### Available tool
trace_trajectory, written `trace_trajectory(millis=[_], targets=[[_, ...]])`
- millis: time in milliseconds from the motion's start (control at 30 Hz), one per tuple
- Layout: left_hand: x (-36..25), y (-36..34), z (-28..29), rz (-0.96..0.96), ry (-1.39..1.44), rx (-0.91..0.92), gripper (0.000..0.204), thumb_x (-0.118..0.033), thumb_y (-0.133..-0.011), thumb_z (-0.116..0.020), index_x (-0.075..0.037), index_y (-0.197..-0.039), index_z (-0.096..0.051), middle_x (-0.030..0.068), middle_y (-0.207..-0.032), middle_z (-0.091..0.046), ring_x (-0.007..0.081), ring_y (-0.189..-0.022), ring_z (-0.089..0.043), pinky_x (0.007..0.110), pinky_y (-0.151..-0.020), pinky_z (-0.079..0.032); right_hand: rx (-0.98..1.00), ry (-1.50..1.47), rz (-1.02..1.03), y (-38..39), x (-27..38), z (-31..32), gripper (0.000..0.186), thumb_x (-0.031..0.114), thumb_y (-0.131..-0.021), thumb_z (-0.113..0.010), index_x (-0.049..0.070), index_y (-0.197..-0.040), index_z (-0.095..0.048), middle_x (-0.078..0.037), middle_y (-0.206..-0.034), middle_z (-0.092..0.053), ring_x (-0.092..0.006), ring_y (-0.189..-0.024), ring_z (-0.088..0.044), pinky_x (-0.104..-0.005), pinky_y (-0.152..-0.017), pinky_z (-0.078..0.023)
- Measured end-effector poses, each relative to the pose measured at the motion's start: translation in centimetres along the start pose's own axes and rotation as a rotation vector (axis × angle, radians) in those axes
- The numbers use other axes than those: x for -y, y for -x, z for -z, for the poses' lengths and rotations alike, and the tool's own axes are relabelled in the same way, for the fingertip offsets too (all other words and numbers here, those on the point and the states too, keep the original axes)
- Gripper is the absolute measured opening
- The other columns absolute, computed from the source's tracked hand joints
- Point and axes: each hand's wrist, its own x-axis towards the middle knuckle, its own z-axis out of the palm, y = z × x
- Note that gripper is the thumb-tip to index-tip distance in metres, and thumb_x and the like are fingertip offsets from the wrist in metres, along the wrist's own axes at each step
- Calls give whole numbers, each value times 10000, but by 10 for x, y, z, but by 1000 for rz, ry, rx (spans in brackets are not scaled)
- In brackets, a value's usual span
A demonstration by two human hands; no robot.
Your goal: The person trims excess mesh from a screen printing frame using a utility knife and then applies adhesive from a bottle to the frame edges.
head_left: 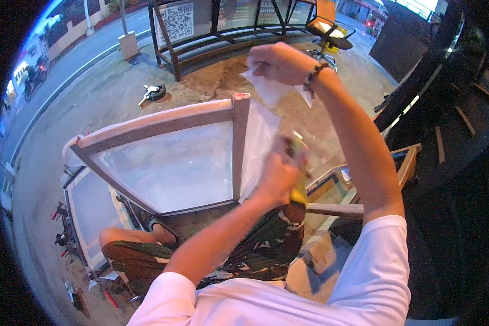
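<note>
My right hand [280, 62], with a dark beaded bracelet at the wrist, is raised at the upper middle. Its fingers are closed on a scrap of thin white sheet [269, 89], cloth or paper, which hangs below them. Lower down, my left hand [281, 176] is closed round a handheld tool [299, 193] with a yellow part; motion blurs it, so its kind does not show. Just left of that hand stands a dark-edged frame [238, 146] with a pale panel [171, 163] in it. White sheeting [259, 133] hangs over its right side, and more is rolled along the top edge.
Another pale-panelled frame [95, 204] lies lower left, with red-handled clamps [60, 212] beside it. A wooden frame [331, 185] is at my right. On the concrete ahead lies a power tool [153, 93]. Farther back are a sign rack [212, 27] and an office chair [328, 32].
</note>
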Motion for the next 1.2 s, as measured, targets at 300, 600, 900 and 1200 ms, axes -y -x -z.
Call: trace_trajectory(millis=[300,600,900,1200], targets=[[5,41,35,-168,-246,198,277,-147,-923,-594,-5,-1142,-501,92,-872,-602,151,-674,-627,317,-612,-539,85,-97,-436,71,19,96,138,168,-872,-609,46,-930,-579,-75,-823,-610,-175,-812,-609,-338,-728,-500],[-45,40,175,43,-515,5,399,-264,-944,-578,-108,-1297,-478,72,-866,-617,115,-613,-577,237,-537,-466,-46,-385,-622,328,182,139,128,100,-798,-647,30,-887,-588,-54,-804,-575,-160,-772,-577,-282,-695,-470],[-72,79,236,172,-674,13,366,-182,-947,-551,-85,-1293,-481,65,-866,-560,119,-734,-554,255,-601,-481,102,-220,-2091,688,220,-144,633,427,-794,-689,17,-1245,-516,-140,-1204,-530,-237,-1109,-503,-357,-930,-416],[-95,130,274,-23,-559,-176,425,-117,-926,-582,-64,-1322,-437,83,-942,-610,143,-786,-590,280,-714,-505,682,-1087,-1619,514,215,-137,253,241,-769,-774,2,-819,-707,-95,-812,-712,-189,-719,-670,-359,-708,-547]])
